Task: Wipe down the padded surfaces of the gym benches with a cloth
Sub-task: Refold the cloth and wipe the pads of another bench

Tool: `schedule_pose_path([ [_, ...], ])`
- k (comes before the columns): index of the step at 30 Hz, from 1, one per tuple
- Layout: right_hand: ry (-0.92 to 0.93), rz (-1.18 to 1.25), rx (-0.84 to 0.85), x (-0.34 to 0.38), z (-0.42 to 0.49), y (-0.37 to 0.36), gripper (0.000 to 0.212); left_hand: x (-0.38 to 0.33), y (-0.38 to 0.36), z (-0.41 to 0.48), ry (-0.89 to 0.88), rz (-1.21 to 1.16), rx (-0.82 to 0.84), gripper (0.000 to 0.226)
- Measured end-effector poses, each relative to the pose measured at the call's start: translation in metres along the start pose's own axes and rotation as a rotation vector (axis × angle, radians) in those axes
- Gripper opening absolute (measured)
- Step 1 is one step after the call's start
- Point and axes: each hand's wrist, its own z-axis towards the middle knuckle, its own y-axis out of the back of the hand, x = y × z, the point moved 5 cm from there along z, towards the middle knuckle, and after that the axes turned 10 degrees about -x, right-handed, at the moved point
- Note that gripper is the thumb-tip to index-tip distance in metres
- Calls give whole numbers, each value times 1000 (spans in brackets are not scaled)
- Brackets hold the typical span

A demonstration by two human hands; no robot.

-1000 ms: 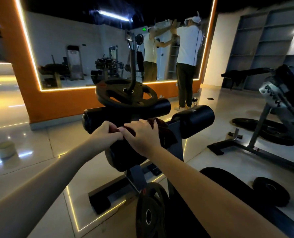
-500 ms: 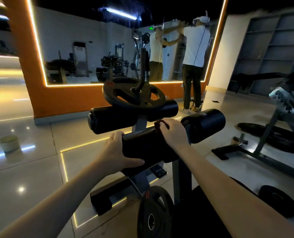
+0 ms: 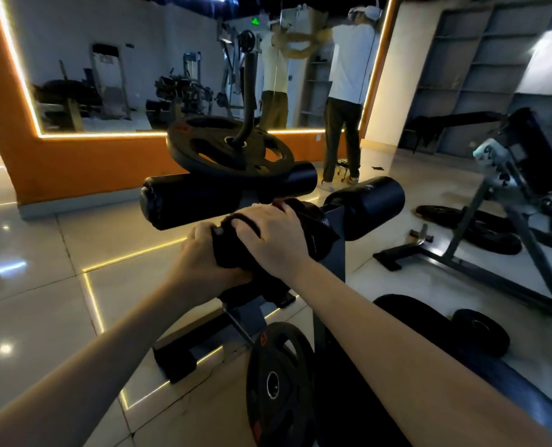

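Item: leg-roller end of a gym bench, with places given from the near roller pad (image 3: pixel 236 256). Far left of it and behind, a wall mirror (image 3: pixel 123 75) edged with a glowing strip was set in an orange wall (image 3: pixel 90 162). Just behind the pad, a longer upper roller pad (image 3: pixel 203 201) lay crosswise, and a black weight plate (image 3: pixel 229 150) sat above it on a curved post. At the pad's left end, the left hand (image 3: pixel 203 256) was clenched round the roll, fingers curled over its top. On the pad's top, the right hand (image 3: pixel 268 233) lay palm down, fingers bent over and grasping a dark cloth (image 3: pixel 310 221), which was bunched under the fingers and draped off to the right. Below the pad, a second weight plate (image 3: pixel 277 382) stood on edge against the frame. Just right of the pad, a short roller pad (image 3: pixel 371 204) stuck out from the upright. Behind that, a person (image 3: pixel 348 75) in a white top stood facing the mirror. Far right of the pad, a second bench (image 3: pixel 526 162) stood tilted on its metal frame, with loose plates (image 3: pixel 481 227) on the floor beneath it.
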Motion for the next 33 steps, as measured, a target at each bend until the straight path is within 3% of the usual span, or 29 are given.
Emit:
schedule_pose_path([
  [5,-16,-27,40,5,-3,4,62,0,3,-3,5,-79,6,116],
  [9,-39,53,-3,1,-12,6,44,1,1,-8,-54,30,-5,106],
  [13,60,85,-37,-9,-16,4,42,1,1,-9,-72,118,15,102],
  [19,200,22,163,-36,5,15,51,-3,-1,-7,-107,187,65,89],
  [24,162,-140,346,-47,14,16,63,-6,-3,-2,-59,240,113,88],
  [28,113,-228,604,-53,15,16,83,-7,-3,-2,12,257,179,91],
  [31,75,-156,700,-62,22,21,96,-9,-2,-2,75,243,210,92],
  [33,87,-115,715,-66,26,24,91,-7,-1,-1,104,236,229,95],
])
